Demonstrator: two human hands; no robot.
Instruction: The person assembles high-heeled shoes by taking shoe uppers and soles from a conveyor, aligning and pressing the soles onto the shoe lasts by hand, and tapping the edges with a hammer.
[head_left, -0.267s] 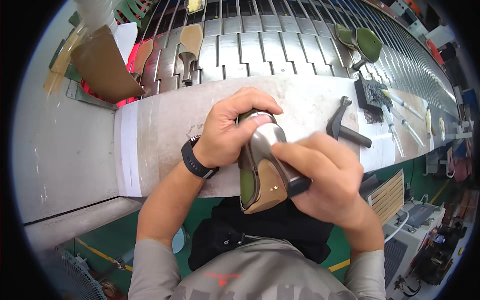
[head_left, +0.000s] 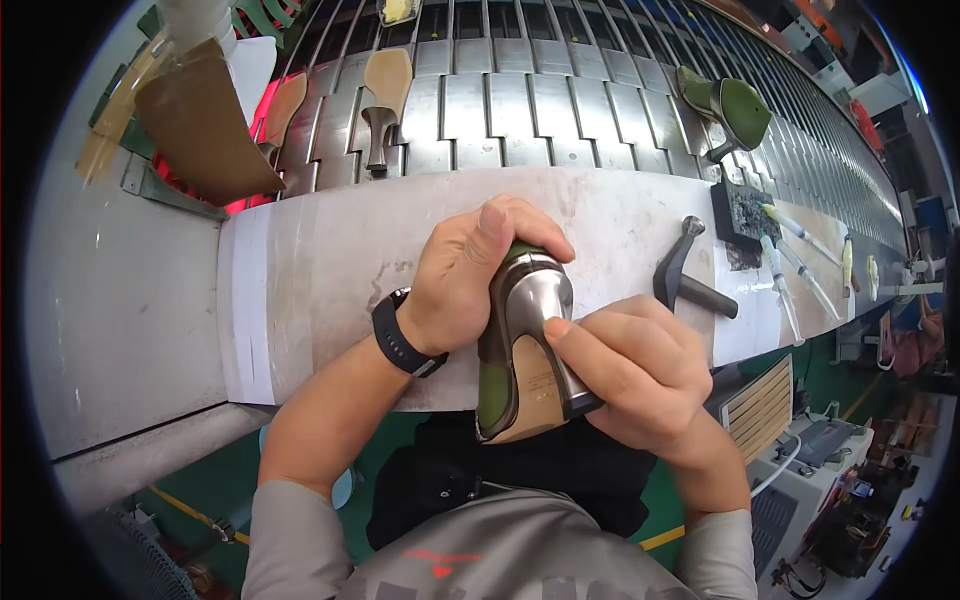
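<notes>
A green high-heeled shoe (head_left: pixel 533 385) is held over the bench's front edge, its tan sole turned up toward me. Its shiny silver heel rises from the back of the sole. My left hand (head_left: pixel 462 285) wraps the far left side of the shoe, fingers curled over the back end and thumb raised. With curled fingers my right hand (head_left: pixel 645 375) grips the heel; the thumb or index tip presses on the silver surface. Part of the heel and its dark tip are hidden by those fingers. To the right on the bench lies a hammer (head_left: pixel 705 295) with a dark handle.
Behind the bench (head_left: pixel 310 300) runs a slatted metal conveyor (head_left: pixel 510 105). It carries another green shoe (head_left: pixel 742 112) and a tan-soled heeled piece (head_left: pixel 385 85). A black block (head_left: pixel 742 215) and several syringes (head_left: pixel 780 295) sit at right. Brown card (head_left: pixel 200 125) hangs at left.
My left thumb has lifted off the silver heel, and the shoe has shifted slightly toward me. My right hand, blurred before, has moved a little down and now shows sharply.
</notes>
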